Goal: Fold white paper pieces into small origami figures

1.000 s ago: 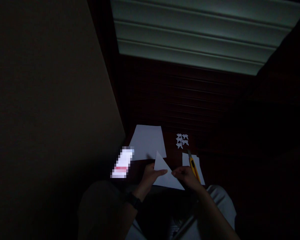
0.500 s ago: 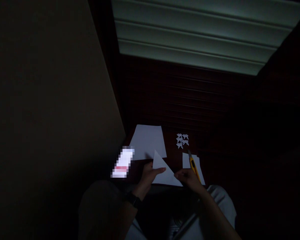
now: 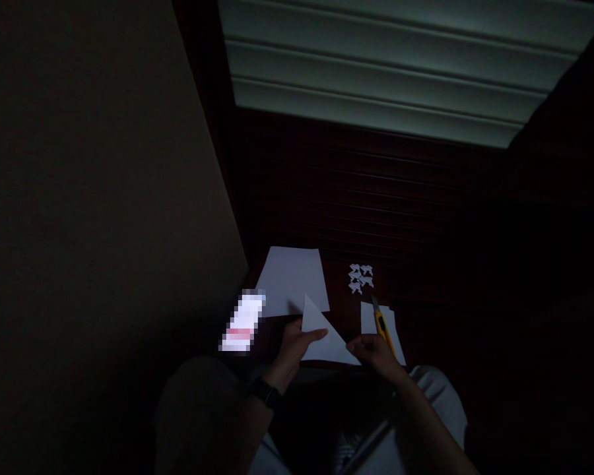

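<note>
Triangular paper (image 3: pixel 329 349) is pinched by left hand (image 3: pixel 294 346) and right hand (image 3: pixel 375 351), grips closed.

Layout, dark reddish tabletop (image 3: pixel 340 280).
White paper triangle (image 3: pixel 321 349) at front centre; large white rectangular sheet (image 3: pixel 294 280) behind it, leftward; bright pixelated rectangle (image 3: pixel 243 322) left of triangle; small folded white paper pieces (image 3: pixel 355 276) behind, right; yellow utility knife (image 3: pixel 382 326) atop white paper slips (image 3: pixel 367 319), right.
</note>
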`<control>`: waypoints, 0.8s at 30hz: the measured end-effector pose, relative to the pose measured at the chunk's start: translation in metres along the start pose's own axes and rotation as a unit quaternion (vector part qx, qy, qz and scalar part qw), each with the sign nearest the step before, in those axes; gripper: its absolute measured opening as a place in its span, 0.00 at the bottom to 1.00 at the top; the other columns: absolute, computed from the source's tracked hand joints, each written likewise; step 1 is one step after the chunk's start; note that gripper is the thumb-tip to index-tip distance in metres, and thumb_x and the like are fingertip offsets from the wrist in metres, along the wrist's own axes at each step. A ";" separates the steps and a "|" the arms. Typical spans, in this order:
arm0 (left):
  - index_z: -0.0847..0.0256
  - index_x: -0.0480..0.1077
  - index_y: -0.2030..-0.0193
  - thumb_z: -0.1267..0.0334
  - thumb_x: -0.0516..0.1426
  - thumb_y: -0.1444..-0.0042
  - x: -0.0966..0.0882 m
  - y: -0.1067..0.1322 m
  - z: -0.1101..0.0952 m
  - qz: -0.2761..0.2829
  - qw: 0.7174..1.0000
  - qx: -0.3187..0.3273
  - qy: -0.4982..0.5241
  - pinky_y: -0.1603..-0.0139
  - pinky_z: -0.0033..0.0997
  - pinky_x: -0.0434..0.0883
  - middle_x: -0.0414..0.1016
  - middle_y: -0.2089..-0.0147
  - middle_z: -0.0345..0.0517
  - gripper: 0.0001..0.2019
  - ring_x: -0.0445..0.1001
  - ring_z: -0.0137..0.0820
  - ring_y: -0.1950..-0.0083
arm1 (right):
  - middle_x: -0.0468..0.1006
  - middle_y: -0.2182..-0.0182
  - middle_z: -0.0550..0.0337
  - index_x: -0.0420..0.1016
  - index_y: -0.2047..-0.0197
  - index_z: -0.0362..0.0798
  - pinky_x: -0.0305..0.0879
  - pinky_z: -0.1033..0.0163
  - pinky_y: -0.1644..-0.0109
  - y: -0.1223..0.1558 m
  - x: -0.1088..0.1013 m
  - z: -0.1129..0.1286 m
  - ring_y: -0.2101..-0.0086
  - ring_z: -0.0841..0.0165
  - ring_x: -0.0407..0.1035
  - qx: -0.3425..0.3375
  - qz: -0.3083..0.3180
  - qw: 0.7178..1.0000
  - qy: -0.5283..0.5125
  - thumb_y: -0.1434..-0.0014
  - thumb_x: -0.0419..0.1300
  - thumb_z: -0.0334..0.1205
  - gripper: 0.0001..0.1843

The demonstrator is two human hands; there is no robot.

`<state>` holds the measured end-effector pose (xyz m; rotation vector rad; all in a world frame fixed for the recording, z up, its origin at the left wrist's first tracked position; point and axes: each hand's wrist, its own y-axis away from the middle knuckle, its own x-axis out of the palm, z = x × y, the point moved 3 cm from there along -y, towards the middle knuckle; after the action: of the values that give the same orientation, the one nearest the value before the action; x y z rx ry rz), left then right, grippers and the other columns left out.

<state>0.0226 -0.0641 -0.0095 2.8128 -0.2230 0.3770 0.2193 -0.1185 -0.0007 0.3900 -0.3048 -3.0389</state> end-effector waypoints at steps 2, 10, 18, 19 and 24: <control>0.67 0.73 0.66 0.62 0.66 0.66 -0.001 0.001 -0.003 -0.002 1.000 -0.002 -0.004 0.71 0.31 0.69 0.77 0.67 0.50 0.18 0.75 0.37 0.70 | 0.74 0.77 0.59 0.75 0.72 0.43 0.60 0.66 0.73 0.001 0.000 -0.001 0.76 0.69 0.66 0.009 0.005 1.000 -0.006 0.54 0.60 0.52 0.19; 0.68 0.73 0.66 0.61 0.65 0.65 -0.006 0.001 -0.012 0.004 1.000 -0.001 -0.016 0.71 0.32 0.69 0.77 0.67 0.52 0.18 0.75 0.38 0.69 | 0.77 0.76 0.55 0.73 0.68 0.42 0.64 0.62 0.70 0.006 0.002 -0.007 0.74 0.64 0.72 0.049 0.042 0.995 -0.073 0.54 0.60 0.54 0.21; 0.68 0.73 0.64 0.61 0.65 0.65 -0.010 -0.001 -0.013 -0.021 0.999 0.006 -0.026 0.70 0.31 0.69 0.77 0.66 0.52 0.19 0.75 0.38 0.68 | 0.78 0.73 0.52 0.72 0.69 0.42 0.66 0.61 0.68 0.007 -0.001 -0.012 0.73 0.64 0.72 0.061 0.048 0.993 -0.091 0.55 0.60 0.56 0.23; 0.68 0.73 0.64 0.61 0.65 0.65 -0.012 -0.002 -0.013 -0.024 0.999 0.008 -0.029 0.70 0.31 0.69 0.77 0.65 0.52 0.19 0.75 0.38 0.67 | 0.78 0.72 0.52 0.73 0.69 0.42 0.66 0.61 0.68 0.007 -0.001 -0.013 0.73 0.65 0.72 0.060 0.050 0.993 -0.091 0.55 0.60 0.56 0.23; 0.68 0.72 0.63 0.60 0.65 0.65 -0.017 -0.003 -0.011 -0.028 0.999 0.007 -0.033 0.68 0.32 0.70 0.77 0.63 0.53 0.21 0.74 0.40 0.64 | 0.78 0.72 0.52 0.73 0.69 0.42 0.65 0.63 0.69 0.008 -0.003 -0.015 0.74 0.67 0.71 0.044 0.061 0.993 -0.094 0.53 0.60 0.54 0.21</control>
<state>0.0043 -0.0562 -0.0044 2.8408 -0.1565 0.2732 0.2262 -0.1286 -0.0121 0.0859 -0.4564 -2.9523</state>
